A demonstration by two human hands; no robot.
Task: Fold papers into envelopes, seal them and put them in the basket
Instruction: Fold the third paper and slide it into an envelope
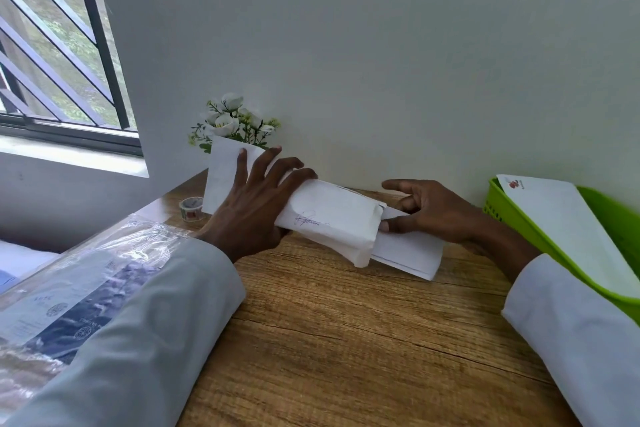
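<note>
Nearest the camera, two pale sleeves are framing a wooden table [346, 340]. At the near left a plastic-wrapped packet [79, 291] is lying partly under the left sleeve; its contents are not readable.

Mid-table, the left hand [252, 204] is gripping a white envelope [329, 215] from above, fingers curling over its far edge, thumb hidden underneath. The envelope is hanging raised off the table, its open end facing right, a scribbled mark on its face. The right hand [433, 211] is pinching a folded paper [408, 253] between thumb and fingers and is feeding it into that open end; part of the sheet is already inside, the rest is sticking out, its lower corner near the table.

Judgement: insertion step, sealing and basket drop not yet done.

Risks from here:
- The paper looks about as wide as the envelope mouth; a skewed push could be jamming a corner and creasing the sheet or tearing the opening.
- The left grip is squeezing the envelope flat, which may be closing the mouth.

Farther left, a tape roll [191, 208] is sitting just beside the left hand. A reach for it could be knocking the flower pot [232, 128] behind.

Far right, the green basket [554, 246] is already holding one envelope [568, 229], lying slanted. A careless drop could be sliding the next one over the rim.
</note>
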